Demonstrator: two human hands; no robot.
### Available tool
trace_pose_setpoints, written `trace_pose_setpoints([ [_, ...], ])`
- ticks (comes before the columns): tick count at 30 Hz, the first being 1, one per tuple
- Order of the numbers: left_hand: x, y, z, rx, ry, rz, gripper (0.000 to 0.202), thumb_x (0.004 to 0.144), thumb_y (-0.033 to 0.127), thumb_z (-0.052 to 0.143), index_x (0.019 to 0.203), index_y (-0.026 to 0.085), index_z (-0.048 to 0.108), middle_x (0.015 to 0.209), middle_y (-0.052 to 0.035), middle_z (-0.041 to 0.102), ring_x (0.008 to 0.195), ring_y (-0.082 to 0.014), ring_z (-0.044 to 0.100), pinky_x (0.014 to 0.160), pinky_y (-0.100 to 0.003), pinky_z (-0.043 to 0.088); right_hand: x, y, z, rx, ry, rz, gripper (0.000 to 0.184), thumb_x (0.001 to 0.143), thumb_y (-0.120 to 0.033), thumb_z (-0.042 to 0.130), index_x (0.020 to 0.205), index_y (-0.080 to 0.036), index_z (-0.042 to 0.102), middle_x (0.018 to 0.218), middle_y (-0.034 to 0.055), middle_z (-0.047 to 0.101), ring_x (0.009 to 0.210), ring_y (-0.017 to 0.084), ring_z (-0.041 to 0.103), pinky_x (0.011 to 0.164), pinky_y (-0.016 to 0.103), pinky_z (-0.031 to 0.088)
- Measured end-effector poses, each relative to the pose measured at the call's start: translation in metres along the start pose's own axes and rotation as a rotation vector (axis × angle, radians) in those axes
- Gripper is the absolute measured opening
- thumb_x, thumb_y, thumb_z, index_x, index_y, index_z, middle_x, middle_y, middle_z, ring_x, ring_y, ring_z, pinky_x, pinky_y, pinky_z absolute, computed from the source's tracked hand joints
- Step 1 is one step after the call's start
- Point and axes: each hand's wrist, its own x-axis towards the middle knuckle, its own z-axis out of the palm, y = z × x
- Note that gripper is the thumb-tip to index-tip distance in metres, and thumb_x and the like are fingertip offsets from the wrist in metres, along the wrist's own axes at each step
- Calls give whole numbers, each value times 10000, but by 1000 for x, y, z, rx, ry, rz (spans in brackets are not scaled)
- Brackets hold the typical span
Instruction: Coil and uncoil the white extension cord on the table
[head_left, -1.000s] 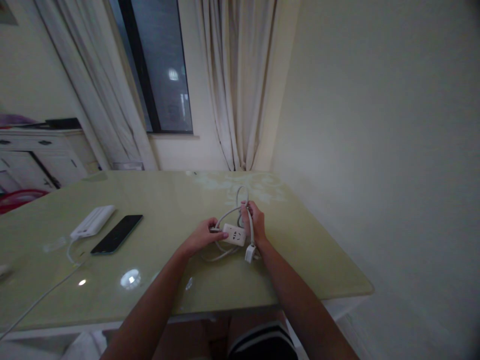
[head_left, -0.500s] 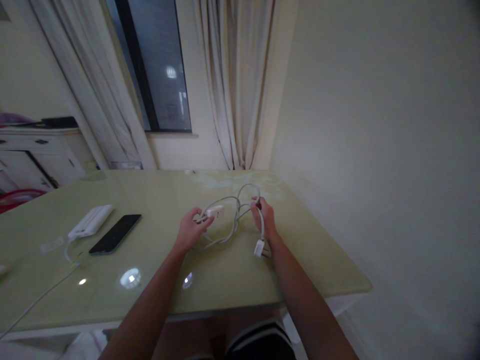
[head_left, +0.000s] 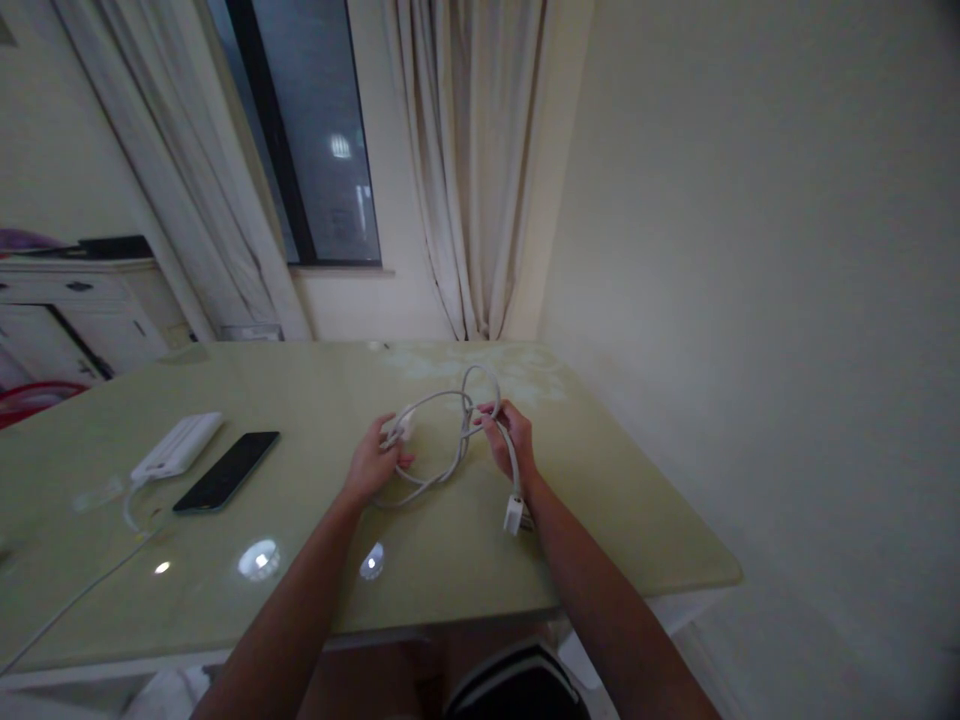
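Note:
Between my hands a white power cord (head_left: 455,462) hangs in loose, tangled loops over the table. My left hand (head_left: 373,462) is closed around the cord at the left side of the loops. A white socket block (head_left: 406,426) shows just behind its fingers, mostly hidden by them. On the right, my right hand (head_left: 511,437) pinches the cord where the loops cross. From there a short length droops past the wrist and ends in a white plug (head_left: 514,515), its prongs pointing right near my forearm.
A black phone (head_left: 227,472) lies left of my hands on the glossy green table (head_left: 615,520). Beside it is a white power strip (head_left: 178,447) with a cable (head_left: 82,592) running off the left edge. A wall (head_left: 750,300) borders the right.
My right hand has moved left, nearer my left hand, and the plug hangs slightly lower. The socket block, plain earlier beside my left fingers, is now mostly covered.

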Motion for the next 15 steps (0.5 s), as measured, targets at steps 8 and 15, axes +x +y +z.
trace_pose_setpoints([
  [8,6,14,-12,-799,-149,-269,608,807,-1,731,1369,129,538,1127,-169,746,955,-208,769,825,-248,632,1,0,1,-9,7,-29,137,910,-314,596,957,-200,656,921,65,743,793,195,733,755,312,574],
  [15,14,9,-12,-991,94,-287,687,929,-28,522,1526,261,341,1289,-154,689,945,-197,775,777,-283,651,1,4,1,5,30,2,160,903,-333,586,958,-201,657,874,49,729,812,198,718,775,318,570],
])
